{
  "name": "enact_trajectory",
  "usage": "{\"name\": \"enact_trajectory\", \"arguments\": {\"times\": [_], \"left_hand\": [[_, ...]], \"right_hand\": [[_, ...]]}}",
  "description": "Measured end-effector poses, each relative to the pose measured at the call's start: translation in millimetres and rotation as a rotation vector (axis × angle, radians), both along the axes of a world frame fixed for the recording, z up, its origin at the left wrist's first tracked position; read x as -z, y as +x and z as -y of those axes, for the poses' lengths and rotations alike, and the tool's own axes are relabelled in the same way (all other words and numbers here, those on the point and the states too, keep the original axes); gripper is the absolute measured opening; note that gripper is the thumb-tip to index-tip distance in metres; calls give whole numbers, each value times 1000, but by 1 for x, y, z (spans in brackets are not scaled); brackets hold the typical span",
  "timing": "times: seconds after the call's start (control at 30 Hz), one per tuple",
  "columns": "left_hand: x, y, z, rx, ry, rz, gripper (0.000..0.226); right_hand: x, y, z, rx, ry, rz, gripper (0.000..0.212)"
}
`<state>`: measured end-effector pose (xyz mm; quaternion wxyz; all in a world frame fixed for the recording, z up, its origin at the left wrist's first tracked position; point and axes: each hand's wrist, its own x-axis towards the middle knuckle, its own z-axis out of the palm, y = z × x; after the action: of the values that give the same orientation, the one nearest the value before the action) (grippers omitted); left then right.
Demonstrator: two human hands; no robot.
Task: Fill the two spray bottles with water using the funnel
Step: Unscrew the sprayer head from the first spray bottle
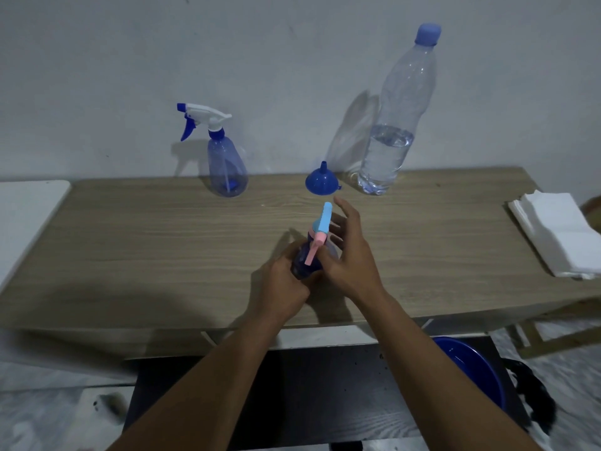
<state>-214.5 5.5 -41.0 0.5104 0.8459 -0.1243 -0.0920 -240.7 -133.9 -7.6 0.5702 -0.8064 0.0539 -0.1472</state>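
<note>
Mid-worktop (162,239), the left grip (286,281) wraps the small spray bottle (313,245) while the right grip (351,255), fingers loosely spread, sits at its head, apparently to unscrew it; behind wait the upturned funnel (321,181), capped water bottle (390,141) and second spray bottle (226,164), head still on.

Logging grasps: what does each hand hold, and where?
Left hand grips the small spray bottle by its body; right hand is at its neck, grip unclear.

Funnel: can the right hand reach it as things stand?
Probably yes. The funnel stands on bare table just beyond the right hand, nothing between; that hand is at the pink-triggered spray bottle though.
</note>
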Motion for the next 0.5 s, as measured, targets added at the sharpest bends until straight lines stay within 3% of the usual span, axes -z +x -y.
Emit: {"name": "enact_trajectory", "arguments": {"times": [0.17,0.23,0.5], "left_hand": [[-1,0,1,0,3,-32,46],[1,1,1,-3,-2,-58,38],[5,2,3,-15,-41,-75,46]], "right_hand": [[-5,3,2,41,-191,140,56],[-5,4,2,68,-188,126,55],[-14,6,-4,166,-249,221,49]]}}
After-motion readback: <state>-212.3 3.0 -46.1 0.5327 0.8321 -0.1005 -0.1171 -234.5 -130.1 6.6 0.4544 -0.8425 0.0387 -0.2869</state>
